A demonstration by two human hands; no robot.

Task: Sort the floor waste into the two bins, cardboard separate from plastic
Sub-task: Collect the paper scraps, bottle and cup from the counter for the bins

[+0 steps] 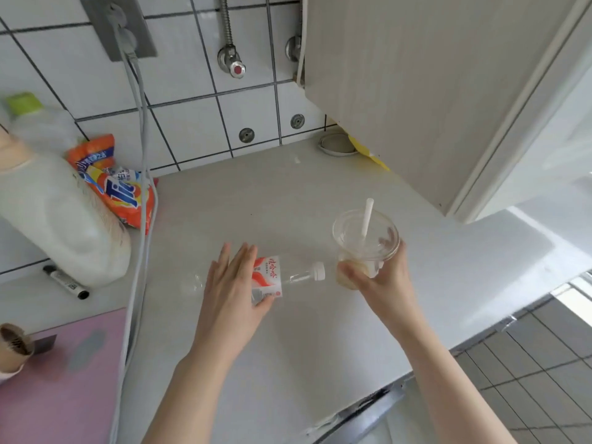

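I am holding a clear plastic cup [365, 241] in my right hand [381, 283], my fingers wrapping its lower part from below and closing on it, so the cup is hanging above the white countertop [288, 200]. A white straw [367, 217] is sticking up out of its open mouth, and a little pale residue is sitting at the bottom. My left hand [234, 283] is lying flat with the fingers spread over a clear plastic bottle [282, 278], which is resting on its side on the countertop with its white cap [318, 271] pointing toward the cup; the thumb is touching the lower edge of its label, but the hand is not closing around it. The label is carrying red Chinese characters on white above a red swoosh; I cannot read them with certainty.

To the left, an orange detergent bag [115, 184] is showing blue letters that read "Ti", the rest being covered by a grey cable [141, 174] running down from a wall socket [120, 27]. A large white jug [54, 213] with a green cap is lying in front of the bag, and a black marker [65, 282] is lying just beside the jug. A pink board [64, 379] is filling the lower left corner. A cupboard door [432, 91] is standing over the right rear of the countertop.
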